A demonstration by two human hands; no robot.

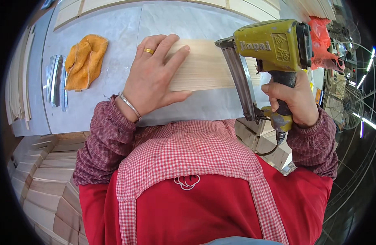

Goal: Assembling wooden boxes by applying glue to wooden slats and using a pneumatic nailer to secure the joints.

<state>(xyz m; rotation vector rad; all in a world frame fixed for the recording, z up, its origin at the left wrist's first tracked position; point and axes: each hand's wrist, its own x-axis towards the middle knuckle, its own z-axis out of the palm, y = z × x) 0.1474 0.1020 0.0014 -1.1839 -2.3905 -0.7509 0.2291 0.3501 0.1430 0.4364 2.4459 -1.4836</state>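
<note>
Wooden board [204, 67] lies flat on the grey counter [122, 41], in front of the operator's apron, with its grain running left to right. The left grip [154, 77] rests on the left part of the board, palm down and fingers spread; it presses or steadies and is not clenched around anything. The right grip [296, 97] is wrapped around the handle of an olive-yellow nail gun [271, 45]. Whether a finger bears on the trigger cannot be told.

The tool's nose [224, 42] stands at the far edge of the board, toward its right part; the magazine [239, 81] slants across the board back toward the operator. Contact between nose and wood cannot be confirmed from this angle.

Step in hand, as judged: holding the workpiece and aligning the tool for fastening. The next move calls for seating the nose squarely on the chosen point, with the left grip clear of the fastener's line and firm enough to prevent slip.

An orange glove [86, 61] and several shiny metal strips [55, 81] lie left of the work, apart from the board.
</note>
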